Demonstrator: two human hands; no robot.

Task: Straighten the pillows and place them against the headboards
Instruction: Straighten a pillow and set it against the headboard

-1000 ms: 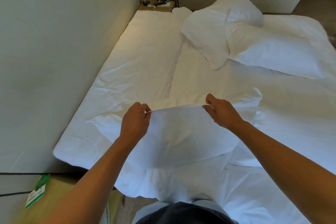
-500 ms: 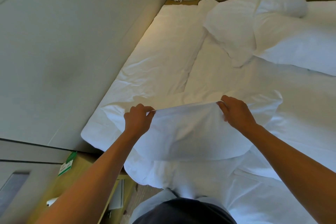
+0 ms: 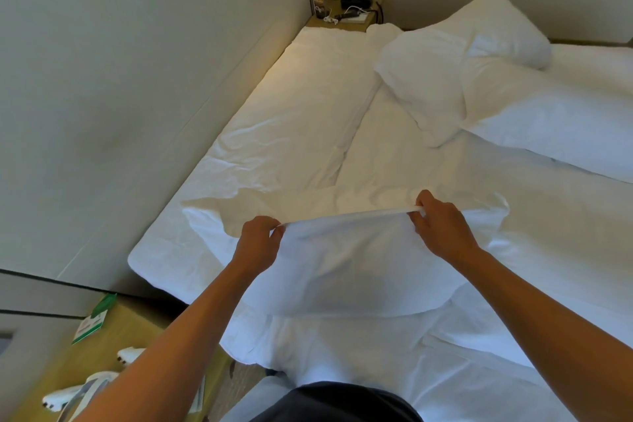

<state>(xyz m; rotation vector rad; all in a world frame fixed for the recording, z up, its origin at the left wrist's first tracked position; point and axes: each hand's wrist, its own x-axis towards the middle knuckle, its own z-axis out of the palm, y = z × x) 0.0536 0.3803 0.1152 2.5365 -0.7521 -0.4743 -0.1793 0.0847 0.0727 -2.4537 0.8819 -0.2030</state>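
A white pillow [image 3: 346,271] hangs in front of me above the near part of the bed. My left hand [image 3: 258,245] pinches its top edge on the left and my right hand [image 3: 440,226] pinches the same edge on the right, so the edge is pulled taut between them. Farther up the bed lie three more white pillows: one tilted in the middle [image 3: 424,86], one behind it at the back [image 3: 496,27], and one flat at the right [image 3: 561,120]. The padded headboard [image 3: 144,86] runs along the left side of the bed.
The white bedsheet [image 3: 301,120] is wrinkled beside the headboard. A wooden nightstand [image 3: 346,19] with a black phone and cables stands at the far corner. Near left, a second wooden table [image 3: 113,346] holds a green card and white items.
My view has swung slightly and moved closer. Both hands keep hold of the pillow's top edge, which is stretched a bit tauter and tilted up to the right.
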